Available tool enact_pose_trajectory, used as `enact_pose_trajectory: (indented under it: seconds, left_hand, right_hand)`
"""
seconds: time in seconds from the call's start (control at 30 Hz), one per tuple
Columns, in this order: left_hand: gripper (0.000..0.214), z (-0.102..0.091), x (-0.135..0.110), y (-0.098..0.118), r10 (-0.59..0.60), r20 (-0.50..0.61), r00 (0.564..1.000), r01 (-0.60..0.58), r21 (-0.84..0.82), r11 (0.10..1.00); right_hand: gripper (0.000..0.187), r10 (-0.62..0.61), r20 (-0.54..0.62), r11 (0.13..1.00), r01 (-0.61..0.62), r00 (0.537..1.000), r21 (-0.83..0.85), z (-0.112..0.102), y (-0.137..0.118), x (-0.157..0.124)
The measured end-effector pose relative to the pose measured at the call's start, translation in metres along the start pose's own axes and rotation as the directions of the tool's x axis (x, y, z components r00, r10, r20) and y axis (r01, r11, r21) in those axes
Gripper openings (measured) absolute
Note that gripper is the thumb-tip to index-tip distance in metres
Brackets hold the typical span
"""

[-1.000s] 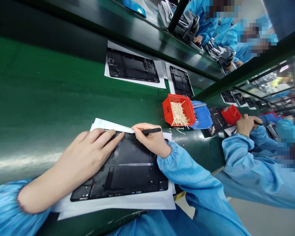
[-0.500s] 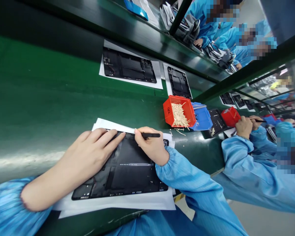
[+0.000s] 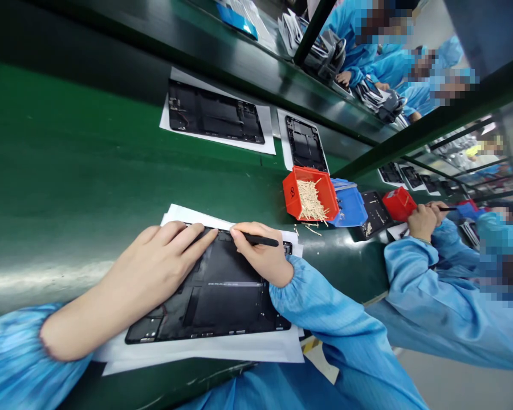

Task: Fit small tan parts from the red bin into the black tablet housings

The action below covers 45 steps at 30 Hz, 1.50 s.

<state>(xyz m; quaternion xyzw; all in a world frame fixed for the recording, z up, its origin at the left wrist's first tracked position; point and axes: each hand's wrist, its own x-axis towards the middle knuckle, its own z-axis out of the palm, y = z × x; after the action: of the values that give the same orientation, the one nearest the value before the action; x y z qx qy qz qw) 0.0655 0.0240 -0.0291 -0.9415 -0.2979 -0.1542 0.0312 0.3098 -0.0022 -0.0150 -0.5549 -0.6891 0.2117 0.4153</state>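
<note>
A long green tabletop (image 3: 89, 171) is seen running at a slant across the view, with a dark rail above it and a second line of workers in blue smocks beyond. Further black panels on white paper are laid along the tabletop, two of them (image 3: 216, 111) (image 3: 305, 142) being nearest.

A black tablet panel (image 3: 214, 307) is placed on stacked white paper sheets (image 3: 196, 356) at the near edge of the tabletop, and it lies flat beneath both hands. A red bin (image 3: 288, 196) filled with thin wooden sticks (image 3: 310, 199) is set beyond the panel, touching a blue bin (image 3: 350, 208). A few loose sticks are scattered on the belt below them.

The left hand (image 3: 162, 256) is laid open on the panel, with its fingers extended and close together. The right hand (image 3: 259, 256) is closed around a black pen-shaped tool (image 3: 260, 240), which is pinched between thumb and fingers, just beside the left hand's fingertips. Both arms are covered at the wrist by blue sleeves.

To the right, a black pen-shaped tool is held by a co-worker's hand (image 3: 423, 222) beside a small red bin (image 3: 399, 203).
</note>
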Motion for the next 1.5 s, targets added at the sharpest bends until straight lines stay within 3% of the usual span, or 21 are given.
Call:
enact_pose_trajectory:
  seconds: [0.13, 0.27, 0.43, 0.63, 0.93, 1.1, 1.23, 1.5]
  left_hand:
    - [0.051, 0.001, 0.000, -0.001, 0.016, -0.027, 1.000, -0.015, 0.021, 1.000]
    - [0.051, 0.001, 0.001, -0.002, 0.028, -0.049, 0.998, -0.027, 0.031, 0.999]
    - [0.049, -0.002, 0.002, -0.001, 0.050, -0.073, 0.996, -0.044, 0.069, 0.997]
    - [0.039, -0.005, 0.007, 0.001, -0.036, -0.142, 0.989, 0.052, 0.111, 0.993]
    - [0.037, -0.002, 0.006, -0.003, -0.038, -0.103, 0.994, 0.043, 0.045, 0.998]
    - [0.041, -0.002, 0.007, -0.013, -0.054, -0.086, 0.995, 0.049, -0.056, 0.997]
    - [0.043, -0.001, 0.012, -0.023, -0.069, -0.053, 0.996, 0.057, -0.200, 0.978]
    - [0.054, 0.005, 0.013, -0.035, -0.164, 0.004, 0.986, 0.155, -0.355, 0.922]
  right_hand:
    - [0.023, 0.004, 0.000, 1.000, -0.004, 1.000, -0.010, 0.002, 0.001, 0.000]
    - [0.022, -0.068, -0.048, 0.998, 0.068, 0.996, -0.011, 0.004, 0.001, 0.000]
    - [0.024, -0.088, 0.042, 0.996, 0.088, 0.995, 0.014, 0.004, 0.001, 0.004]
    - [0.022, -0.114, 0.052, 0.993, 0.112, 0.992, 0.041, 0.005, 0.004, 0.004]
    - [0.019, -0.197, 0.194, 0.978, 0.180, 0.961, 0.104, -0.002, 0.008, 0.002]
    - [0.018, -0.128, 0.106, 0.985, 0.114, 0.986, 0.127, -0.003, 0.003, 0.011]
    - [0.017, -0.069, 0.120, 0.991, 0.054, 0.990, 0.125, 0.006, 0.001, 0.020]
    - [0.018, -0.145, 0.137, 0.981, 0.124, 0.980, 0.147, 0.023, 0.008, 0.023]
